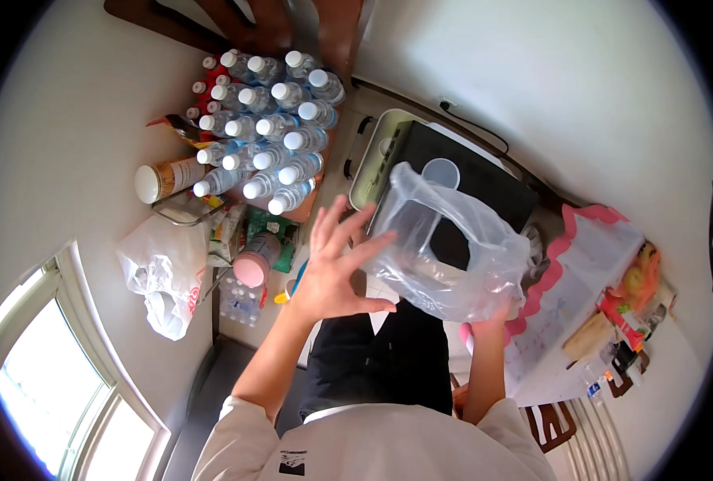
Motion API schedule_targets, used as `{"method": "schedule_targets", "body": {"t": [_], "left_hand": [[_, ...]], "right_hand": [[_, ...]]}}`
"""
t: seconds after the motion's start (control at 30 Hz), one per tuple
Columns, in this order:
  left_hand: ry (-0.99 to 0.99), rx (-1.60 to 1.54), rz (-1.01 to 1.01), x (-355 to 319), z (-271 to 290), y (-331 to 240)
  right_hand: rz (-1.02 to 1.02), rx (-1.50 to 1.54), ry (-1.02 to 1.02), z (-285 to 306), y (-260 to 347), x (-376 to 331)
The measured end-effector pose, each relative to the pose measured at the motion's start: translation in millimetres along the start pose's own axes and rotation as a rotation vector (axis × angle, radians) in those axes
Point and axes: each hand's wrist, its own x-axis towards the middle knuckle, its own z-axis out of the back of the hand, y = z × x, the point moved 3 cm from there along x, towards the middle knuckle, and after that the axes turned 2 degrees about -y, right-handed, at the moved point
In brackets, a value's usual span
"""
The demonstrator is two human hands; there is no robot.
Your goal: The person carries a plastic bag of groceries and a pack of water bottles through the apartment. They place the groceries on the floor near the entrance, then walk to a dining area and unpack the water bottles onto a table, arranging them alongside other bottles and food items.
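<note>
A clear, thin plastic bag [485, 280] hangs spread in front of my body, its mouth gaping toward the left. My right hand [497, 311] grips it from below at the right; the fingers show only dimly through the film. To the left of the bag, my left hand [336, 268] is raised with its fingers spread and holds nothing. Its fingertips come close to the bag's edge; whether they touch it I cannot tell. Behind the bag, a whitish round cup [441, 173] stands on a black flat-topped box [485, 180].
Several water bottles [280, 128] with white caps crowd a wooden surface at the back left. Nearby are a brown canister [168, 178], a pink-lidded jar [254, 260] and a white plastic bag [164, 272]. A pink-edged table [545, 337] at right bears food packages [621, 321].
</note>
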Motion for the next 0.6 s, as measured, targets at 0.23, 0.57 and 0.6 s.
{"method": "schedule_targets", "body": {"t": [0.23,0.57,0.6], "left_hand": [[0.017,-0.464,0.330,-8,-46,30],[0.046,-0.700,0.744,-28,-91,34],[0.034,-0.613,0.699,-30,-91,40]], "right_hand": [[0.063,-0.095,0.232,-24,35,-15],[0.266,-0.497,0.521,-65,33,-14],[0.154,-0.476,0.473,-64,29,-11]]}}
